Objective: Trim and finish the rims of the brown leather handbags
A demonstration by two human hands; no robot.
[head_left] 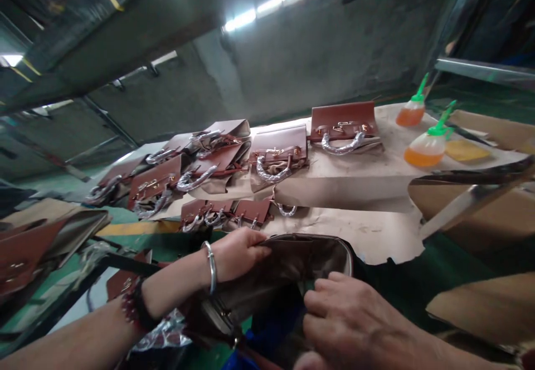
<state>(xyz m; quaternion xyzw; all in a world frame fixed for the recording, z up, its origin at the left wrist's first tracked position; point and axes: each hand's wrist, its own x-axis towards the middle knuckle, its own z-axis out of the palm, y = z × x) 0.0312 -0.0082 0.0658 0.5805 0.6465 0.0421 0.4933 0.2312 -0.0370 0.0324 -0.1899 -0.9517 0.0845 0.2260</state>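
Note:
A dark brown handbag (288, 256) is held up in front of me, its opening toward me and its dark lining showing. My left hand (236, 256), with a silver bangle at the wrist, is closed on the upper left rim, thumb and finger pinching the edge. Lower on the right side, my right hand (338, 317) is curled in a fist at the bag's edge; its fingertips are partly hidden. Below the left forearm hangs a plastic-wrapped part (165, 331), likely a handle. The bag's lower part is in shadow.
Beyond stands a paper-covered table (338, 191) with several reddish-brown handbags, such as one (343, 122) at the back. Two green-tipped squeeze bottles, one nearer (424, 150) and one farther (409, 115), hold orange liquid. More bag pieces (33, 247) lie at left; a cardboard piece (489, 308) sits right.

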